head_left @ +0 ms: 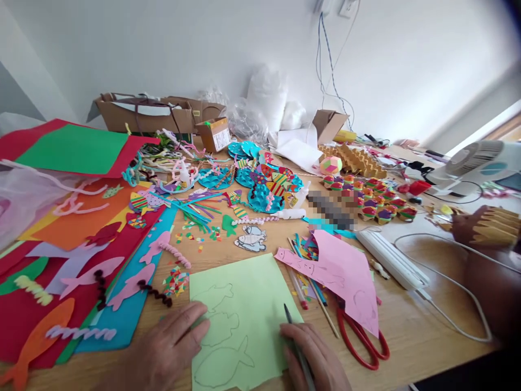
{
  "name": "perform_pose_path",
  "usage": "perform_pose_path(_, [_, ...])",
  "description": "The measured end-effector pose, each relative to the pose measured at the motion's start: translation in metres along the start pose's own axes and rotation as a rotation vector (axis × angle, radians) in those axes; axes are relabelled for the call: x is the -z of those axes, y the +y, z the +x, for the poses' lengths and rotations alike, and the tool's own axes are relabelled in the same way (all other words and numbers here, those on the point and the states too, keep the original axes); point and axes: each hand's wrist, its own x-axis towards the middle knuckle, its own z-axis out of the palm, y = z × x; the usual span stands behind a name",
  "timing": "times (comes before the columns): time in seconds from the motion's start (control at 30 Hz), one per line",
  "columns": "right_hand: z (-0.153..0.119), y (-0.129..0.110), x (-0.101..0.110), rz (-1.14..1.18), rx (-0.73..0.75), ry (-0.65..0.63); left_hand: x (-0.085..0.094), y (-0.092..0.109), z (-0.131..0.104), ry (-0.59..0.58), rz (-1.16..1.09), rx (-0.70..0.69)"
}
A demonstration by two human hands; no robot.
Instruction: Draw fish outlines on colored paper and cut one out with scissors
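A sheet of light green paper [264, 288] lies on the table in front of me. Three fish outlines [223, 364] are drawn down its left side. My left hand [173, 339] rests with its fingers laid on the paper's left edge, holding nothing. Over the lower right part of the sheet, my right hand [311, 353] grips a dark pen [288, 315], its tip pointing away from me. Right of the sheet lies pink paper [345, 271] with pencil drawings, partly covering red-handled scissors [362, 347]. Grey-and-white fish cutouts [250, 239] lie just beyond the green sheet.
Coloured sheets [118, 293] with paper fish and curled pipe cleaners spread at left. Blue paper plates [215, 179], painted egg-carton cups [370, 198] and cardboard boxes [142, 117] stand farther back. At right are a white power strip [393, 260], a fan [476, 163] and another person's hand [464, 225].
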Motion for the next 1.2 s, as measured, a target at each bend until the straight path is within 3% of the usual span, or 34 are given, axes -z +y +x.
perform_pose_path(0.1, [0.005, -0.008, 0.000, -0.002, -0.011, 0.079, -0.010, -0.004, -0.005, 0.001, -0.049, 0.014])
perform_pose_path(0.47, [0.007, -0.017, 0.001, 0.009, -0.107, 0.046, -0.015, -0.019, -0.005, 0.064, -0.125, -0.018])
perform_pose_path(0.7, [0.013, -0.025, 0.008, 0.014, -0.088, 0.040, 0.004, -0.014, 0.003, 0.069, -0.042, -0.130])
perform_pose_path(0.83, [0.012, -0.025, 0.008, 0.004, -0.069, 0.060, 0.012, -0.004, 0.008, 0.088, -0.086, 0.003])
perform_pose_path(1.07, [0.009, -0.025, 0.007, 0.004, -0.069, 0.077, 0.016, 0.000, 0.011, 0.148, -0.120, 0.027])
perform_pose_path(1.2, [0.008, -0.023, 0.008, 0.033, -0.063, 0.100, 0.030, 0.004, -0.005, 0.122, -0.143, 0.000])
